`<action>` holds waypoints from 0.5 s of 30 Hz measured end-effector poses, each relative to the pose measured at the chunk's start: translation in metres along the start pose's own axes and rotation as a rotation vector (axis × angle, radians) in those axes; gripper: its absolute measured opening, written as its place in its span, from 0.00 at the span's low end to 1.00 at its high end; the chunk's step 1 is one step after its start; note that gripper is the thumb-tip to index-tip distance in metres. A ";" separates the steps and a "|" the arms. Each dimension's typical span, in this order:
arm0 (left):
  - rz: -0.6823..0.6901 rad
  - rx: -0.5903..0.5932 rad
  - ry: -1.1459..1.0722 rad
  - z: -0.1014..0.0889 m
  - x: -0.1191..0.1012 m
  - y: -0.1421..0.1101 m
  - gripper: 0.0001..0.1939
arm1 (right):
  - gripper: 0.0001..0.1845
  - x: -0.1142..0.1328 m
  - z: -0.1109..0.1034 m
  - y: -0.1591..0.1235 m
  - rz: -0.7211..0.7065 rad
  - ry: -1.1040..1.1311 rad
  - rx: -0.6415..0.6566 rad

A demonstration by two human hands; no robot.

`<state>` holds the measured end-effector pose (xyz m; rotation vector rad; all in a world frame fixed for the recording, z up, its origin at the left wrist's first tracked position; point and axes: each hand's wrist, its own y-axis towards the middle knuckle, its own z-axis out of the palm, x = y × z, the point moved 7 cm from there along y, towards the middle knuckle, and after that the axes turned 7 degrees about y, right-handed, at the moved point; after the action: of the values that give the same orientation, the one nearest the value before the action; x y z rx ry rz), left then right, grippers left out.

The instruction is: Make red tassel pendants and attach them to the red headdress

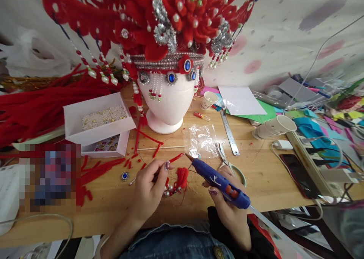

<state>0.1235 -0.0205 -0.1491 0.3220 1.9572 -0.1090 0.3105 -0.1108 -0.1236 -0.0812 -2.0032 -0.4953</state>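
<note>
My left hand (152, 190) pinches a short red fuzzy strip (176, 157) between thumb and finger, its free end pointing right. In my right hand (227, 209) is a blue hot glue gun (218, 181), fingers wrapped round its handle. The gun's nozzle is at the strip's free end; whether they touch I cannot tell. Below them lie a red tassel (182, 177) and white pearl beads (170, 190), partly hidden by my left hand. A blue-gem ornament (125, 176) rests on the table to the left. Behind stands a white mannequin head (167, 99) wearing a red beaded headdress (176, 27).
Scissors (226, 162), a steel ruler (229, 134) and a clear plastic bag (202, 139) lie beyond the glue gun. White boxes (125, 124) with beads stand left. Paper cups (284, 125), a phone (298, 175) and a power strip (313, 164) are right.
</note>
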 end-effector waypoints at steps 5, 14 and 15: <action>-0.072 0.025 -0.085 0.004 0.005 -0.001 0.14 | 0.19 -0.002 0.001 -0.003 0.031 0.004 0.034; -0.058 0.015 -0.085 0.003 0.003 -0.001 0.14 | 0.20 0.007 0.007 0.000 -0.019 -0.025 0.083; -0.057 0.016 -0.089 0.003 0.004 -0.002 0.14 | 0.19 0.007 0.007 0.000 -0.021 -0.029 0.083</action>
<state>0.1241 -0.0220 -0.1540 0.2673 1.8788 -0.1736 0.3009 -0.1095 -0.1205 -0.0166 -2.0518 -0.4259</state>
